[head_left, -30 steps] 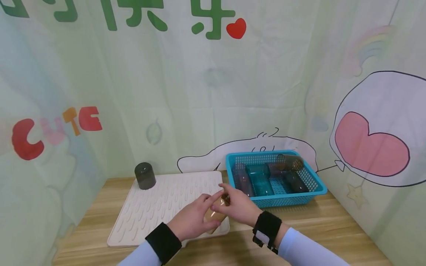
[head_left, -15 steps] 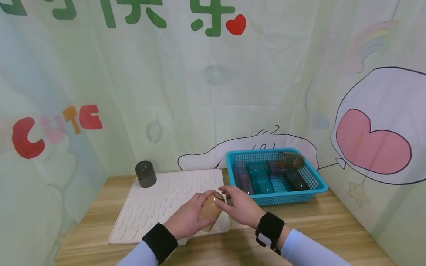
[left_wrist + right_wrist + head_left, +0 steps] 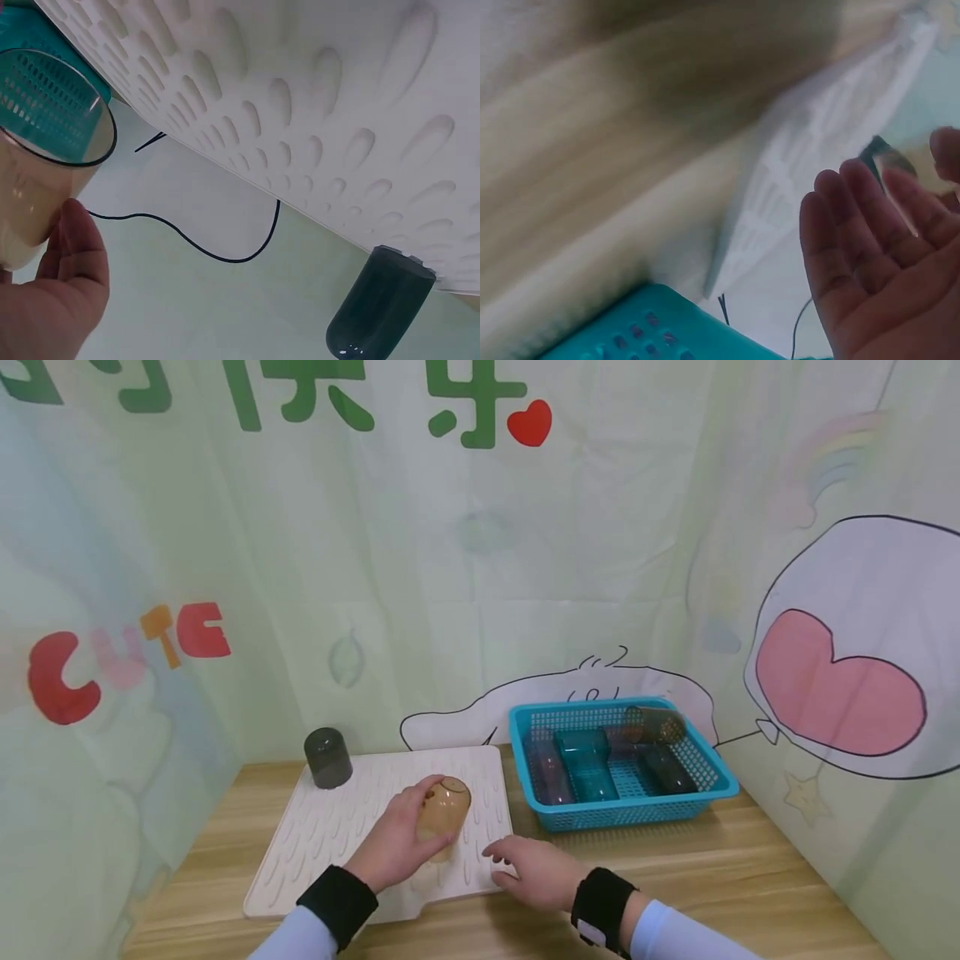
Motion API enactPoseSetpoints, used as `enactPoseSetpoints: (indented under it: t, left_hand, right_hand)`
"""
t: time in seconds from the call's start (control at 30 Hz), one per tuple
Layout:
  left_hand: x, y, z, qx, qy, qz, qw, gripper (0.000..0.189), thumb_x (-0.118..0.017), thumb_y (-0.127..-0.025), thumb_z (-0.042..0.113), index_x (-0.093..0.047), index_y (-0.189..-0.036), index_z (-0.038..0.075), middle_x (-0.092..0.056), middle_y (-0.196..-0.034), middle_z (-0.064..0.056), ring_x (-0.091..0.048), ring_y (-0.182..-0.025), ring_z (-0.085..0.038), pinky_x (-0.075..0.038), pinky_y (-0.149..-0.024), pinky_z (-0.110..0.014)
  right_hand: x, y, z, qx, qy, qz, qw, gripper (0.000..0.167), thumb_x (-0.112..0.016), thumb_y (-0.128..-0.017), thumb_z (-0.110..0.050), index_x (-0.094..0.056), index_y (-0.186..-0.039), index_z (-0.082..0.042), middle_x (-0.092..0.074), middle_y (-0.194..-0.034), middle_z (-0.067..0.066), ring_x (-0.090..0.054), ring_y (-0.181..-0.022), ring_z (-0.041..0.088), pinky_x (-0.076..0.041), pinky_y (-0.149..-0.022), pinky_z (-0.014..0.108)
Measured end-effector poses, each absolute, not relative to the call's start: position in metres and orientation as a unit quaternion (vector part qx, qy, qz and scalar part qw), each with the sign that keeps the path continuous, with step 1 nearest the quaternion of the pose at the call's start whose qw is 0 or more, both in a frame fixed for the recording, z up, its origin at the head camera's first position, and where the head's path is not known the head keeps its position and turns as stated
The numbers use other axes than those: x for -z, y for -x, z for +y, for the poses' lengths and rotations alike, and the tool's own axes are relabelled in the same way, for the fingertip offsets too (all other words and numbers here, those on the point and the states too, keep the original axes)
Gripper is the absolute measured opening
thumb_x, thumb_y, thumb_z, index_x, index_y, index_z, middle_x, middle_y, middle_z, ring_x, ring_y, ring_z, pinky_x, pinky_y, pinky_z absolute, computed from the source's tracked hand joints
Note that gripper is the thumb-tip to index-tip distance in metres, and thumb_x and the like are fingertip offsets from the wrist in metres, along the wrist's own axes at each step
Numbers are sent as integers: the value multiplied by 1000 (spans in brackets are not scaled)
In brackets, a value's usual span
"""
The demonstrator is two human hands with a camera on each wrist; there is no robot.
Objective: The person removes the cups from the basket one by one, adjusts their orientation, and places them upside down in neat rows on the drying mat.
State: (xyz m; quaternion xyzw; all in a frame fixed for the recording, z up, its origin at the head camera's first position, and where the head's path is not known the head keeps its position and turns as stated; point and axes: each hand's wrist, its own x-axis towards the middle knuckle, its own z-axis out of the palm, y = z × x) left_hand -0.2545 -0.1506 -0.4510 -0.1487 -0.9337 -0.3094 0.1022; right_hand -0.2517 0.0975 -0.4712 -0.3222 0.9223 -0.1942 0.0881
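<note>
My left hand [image 3: 396, 839] grips an amber see-through cup [image 3: 444, 814] above the white ridged drying mat [image 3: 382, 793]. The cup tilts, its base upward; in the left wrist view its round mouth faces the mat, fingers and thumb round the wall of the amber cup [image 3: 30, 195]. My right hand [image 3: 536, 870] holds nothing and hovers by the mat's front right corner, fingers loosely bent. In the right wrist view the palm of my right hand [image 3: 889, 262] shows. A dark grey cup [image 3: 327, 758] stands mouth down at the mat's back left corner.
A blue plastic basket [image 3: 622, 817] stands right of the mat, holding several cups: a purplish one [image 3: 549, 768], a teal one [image 3: 587, 768] and dark ones [image 3: 667, 770]. The wooden table [image 3: 675, 877] meets printed curtains behind and at both sides.
The right hand has let go of the amber cup and drawn back down beside the mat. The left hand has carried the cup left over the mat, turning it more upright.
</note>
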Motion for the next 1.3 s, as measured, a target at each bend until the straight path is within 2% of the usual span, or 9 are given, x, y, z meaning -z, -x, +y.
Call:
enactPoseSetpoints:
  t: [0.13, 0.23, 0.33, 0.5, 0.73, 1.0, 1.3]
  left_hand:
    - [451, 263, -156, 321, 129, -933, 97, 93, -84, -82, 31, -31, -158, 20, -60, -129, -11, -60, -117, -28, -54, -95, -46]
    - [451, 269, -163, 326, 119, -933, 93, 97, -83, -84, 31, -24, -161, 18, -58, -132, -15, -60, -121, -31, -54, -98, -49]
    - [450, 278, -173, 329, 108, -933, 97, 98, -81, -85, 30, -22, -161, 16, -55, -136, -18, -59, -123, -34, -53, -101, -50]
    - [448, 297, -192, 343, 91, -929, 103, 96, -78, -89, 27, -17, -162, 12, -47, -147, -24, -55, -130, -41, -49, -107, -55]
    - [442, 321, -220, 348, 48, -929, 116, 92, -71, -94, 27, -12, -160, 3, -35, -153, -32, -42, -139, -49, -40, -113, -62]
    - [453, 348, -239, 349, 2, -927, 136, 89, -73, -92, 22, -16, -155, -4, -38, -146, -39, -45, -133, -54, -40, -110, -63]
    - [468, 373, -244, 335, -37, -935, 112, 91, -73, -93, 27, -13, -154, -4, -36, -145, -43, -48, -126, -59, -43, -105, -67]
  right_hand:
    - [487, 252, 100, 150, 353, 919, 92, 29, -64, -100, -30, -68, -125, -17, -70, -118, -7, -64, -110, 5, -55, -98, 31]
    - [495, 252, 101, 130, 372, 915, 92, 28, -65, -99, -30, -69, -124, -18, -69, -115, -9, -63, -105, 2, -55, -96, 28]
    - [497, 250, 103, 123, 382, 911, 96, 28, -65, -99, -30, -69, -124, -19, -67, -113, -11, -60, -101, -1, -54, -94, 26]
    - [489, 244, 106, 123, 389, 907, 100, 28, -66, -99, -28, -69, -125, -17, -67, -113, -9, -59, -103, 0, -54, -94, 24]
    - [495, 247, 110, 108, 412, 900, 94, 29, -64, -100, -25, -67, -127, -15, -68, -116, -8, -61, -105, 0, -54, -93, 23]
    - [495, 247, 111, 103, 412, 899, 108, 31, -65, -99, -23, -66, -129, -14, -68, -119, -7, -62, -109, 1, -54, -93, 23]
    - [495, 251, 113, 111, 408, 898, 125, 32, -63, -100, -24, -64, -131, -15, -67, -121, -8, -60, -109, -1, -53, -95, 23]
